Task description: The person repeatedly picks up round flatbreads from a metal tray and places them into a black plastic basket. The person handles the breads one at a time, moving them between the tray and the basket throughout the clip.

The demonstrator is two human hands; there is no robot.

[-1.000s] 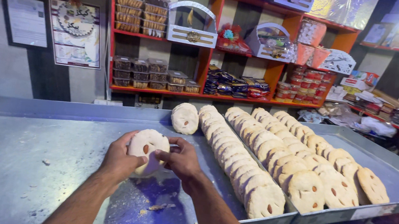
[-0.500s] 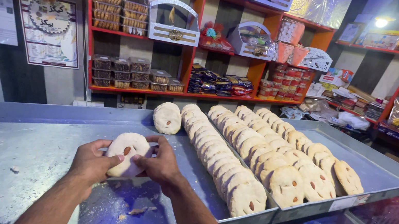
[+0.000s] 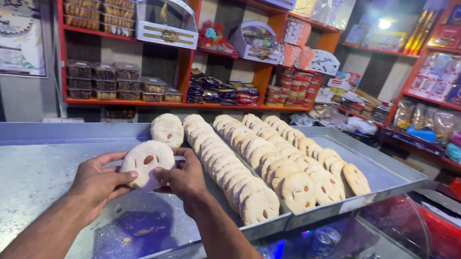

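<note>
Head view: round pale cookie (image 3: 147, 163) with nuts pressed in the top, gripped between both hands above the metal tray (image 3: 6, 188). Left hand (image 3: 96, 180) curled on the cookie's left and lower edge, fingers partly closed around it, thumb along the rim. Right hand (image 3: 186, 177) pinched on the cookie's right edge, fingers bent, not fully shut. Cookie tilted face-up toward the camera, just left of the near end of the long rows of cookies (image 3: 256, 163) and close in front of a lone cookie (image 3: 167, 128) at the head of the rows. Against the earlier frames: hands and cookie shifted right and up in the picture, nearer the row's end, grip the same on both sides, rows unchanged; camera also swung, so part of that shift came from the head. Read as the cookie carried toward the rows, not yet set down. Crumbs scattered on the bare tray below the hands. Red shelves (image 3: 136, 32) behind with boxed and packed sweets, framed poster (image 3: 4, 31) at left, glass counter front (image 3: 381, 253) lower right.
</note>
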